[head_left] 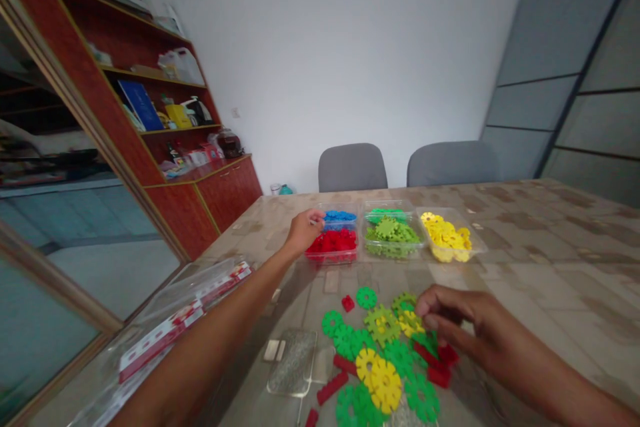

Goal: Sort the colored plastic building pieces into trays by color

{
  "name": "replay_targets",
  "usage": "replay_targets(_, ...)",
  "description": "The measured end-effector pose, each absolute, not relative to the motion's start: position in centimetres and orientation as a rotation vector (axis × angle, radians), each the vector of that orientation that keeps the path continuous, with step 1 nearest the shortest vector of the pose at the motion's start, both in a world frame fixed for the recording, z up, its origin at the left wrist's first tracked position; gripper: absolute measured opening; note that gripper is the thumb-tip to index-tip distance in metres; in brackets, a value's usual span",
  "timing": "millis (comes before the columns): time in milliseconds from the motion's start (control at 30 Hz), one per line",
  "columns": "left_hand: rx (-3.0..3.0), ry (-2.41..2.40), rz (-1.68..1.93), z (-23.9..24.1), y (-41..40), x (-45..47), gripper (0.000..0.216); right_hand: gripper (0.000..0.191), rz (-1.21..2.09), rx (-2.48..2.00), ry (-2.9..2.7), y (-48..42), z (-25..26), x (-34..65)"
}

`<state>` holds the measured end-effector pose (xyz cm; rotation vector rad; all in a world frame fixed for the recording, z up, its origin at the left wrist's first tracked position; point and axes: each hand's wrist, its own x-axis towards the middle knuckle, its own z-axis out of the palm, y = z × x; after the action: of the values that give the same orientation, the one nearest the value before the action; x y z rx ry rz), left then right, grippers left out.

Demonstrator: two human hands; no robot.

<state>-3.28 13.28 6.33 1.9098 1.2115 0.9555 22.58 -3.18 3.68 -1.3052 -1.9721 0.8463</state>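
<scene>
- Status, my read: part-way. Stock in trays is grouped by colour; a mixed pile is still loose on the bench (525,240).
- In trays, L side: blue pcs (340,216) at rear, red pcs (333,243) in front.
- Mid: bright green pcs (387,213) at rear, lime green pcs (393,232) in front.
- R side: yellow gear discs (447,237) in a clear plastic tray (477,247), heaped.
- Left, i.e. loose nearer the wearer: green gear discs (423,397) (most of the pile), a few yellow discs (386,385), lime square-toothed gears (381,324), red bars (333,387), plus one small red connector (348,303) at the far edge. Colours overlap, so no exact count.
- L hand (305,230): at the L edge of the blue/red trays, fingertips bunched near the blue. Grip: can't tell if pinching a pc.
- R hand (465,320): over R side of pile, fingers curled, by yellow/green discs and red blocks (440,373). Grip: thumb + fingers bent, can't tell if anything's held.
- Printed plastic bag (185,323) lies L of the L forearm, contents n/a from here.
</scene>
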Motion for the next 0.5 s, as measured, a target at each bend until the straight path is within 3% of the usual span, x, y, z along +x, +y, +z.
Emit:
replay_targets(233,1.996,1.1,0.745,2.9,6.5,-6.5,0.012,0.017,0.744,-1.468,-2.192,-2.0,2.2,25.2)
replay_targets(500,2.42,0.83,0.224,3.2,1.4,-7.8,0.037,0.017,0.789,-1.426,-2.31,-2.9,-0.8,23.0)
